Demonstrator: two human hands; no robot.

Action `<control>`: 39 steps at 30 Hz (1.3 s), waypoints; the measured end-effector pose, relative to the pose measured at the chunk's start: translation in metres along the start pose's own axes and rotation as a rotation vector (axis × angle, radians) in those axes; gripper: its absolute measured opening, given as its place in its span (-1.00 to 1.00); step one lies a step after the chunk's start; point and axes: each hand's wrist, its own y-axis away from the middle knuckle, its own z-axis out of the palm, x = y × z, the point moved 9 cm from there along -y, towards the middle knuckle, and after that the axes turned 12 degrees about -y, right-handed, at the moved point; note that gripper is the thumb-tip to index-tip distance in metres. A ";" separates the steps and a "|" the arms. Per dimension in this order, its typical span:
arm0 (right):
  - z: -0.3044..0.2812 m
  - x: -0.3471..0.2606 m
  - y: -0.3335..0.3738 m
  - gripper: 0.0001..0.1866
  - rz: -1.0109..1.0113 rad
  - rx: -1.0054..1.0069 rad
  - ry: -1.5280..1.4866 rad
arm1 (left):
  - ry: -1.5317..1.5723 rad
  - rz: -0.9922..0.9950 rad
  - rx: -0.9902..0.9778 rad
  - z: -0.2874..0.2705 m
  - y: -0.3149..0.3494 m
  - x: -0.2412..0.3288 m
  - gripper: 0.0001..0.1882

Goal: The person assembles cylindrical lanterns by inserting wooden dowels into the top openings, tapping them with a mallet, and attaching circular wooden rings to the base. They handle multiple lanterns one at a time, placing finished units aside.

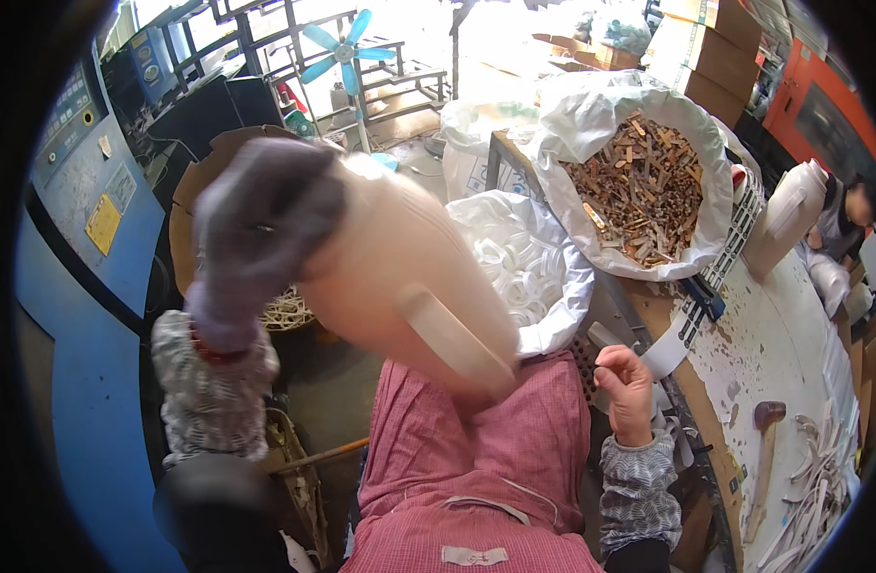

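My left hand (266,220), in a grey-purple glove, grips the upper end of a large beige plastic jug (409,277). Both are blurred by motion. The jug is tilted over my lap, its long side handle (457,339) facing me and its lower end above my pink apron (457,458). My bare right hand (626,392) is raised at the table's edge, apart from the jug. Its fingers are curled with thumb and forefinger together; whether anything small is pinched there is hidden. A curved white strip (669,351) is just beyond that hand.
Beyond my lap, a white bag (570,334) holds white plastic rings. Another bag (557,172) holds copper-coloured metal pieces. On the right-hand table (744,368) are a similar beige jug (790,215), a hammer (768,449) and pale strips (815,487). A blue machine (94,334) stands left; a co-worker (839,234) sits far right.
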 end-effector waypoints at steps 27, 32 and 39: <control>0.079 0.089 0.020 -0.94 0.317 -0.014 -0.239 | 0.407 -0.162 -0.530 0.228 0.138 -0.049 -0.51; 0.087 0.087 0.019 -0.91 0.314 0.091 -0.092 | 0.891 -0.438 -0.490 0.233 0.173 -0.047 -0.49; 0.096 0.083 0.021 -0.90 0.169 0.208 0.160 | 0.693 -0.271 -0.506 0.237 0.167 -0.041 -0.58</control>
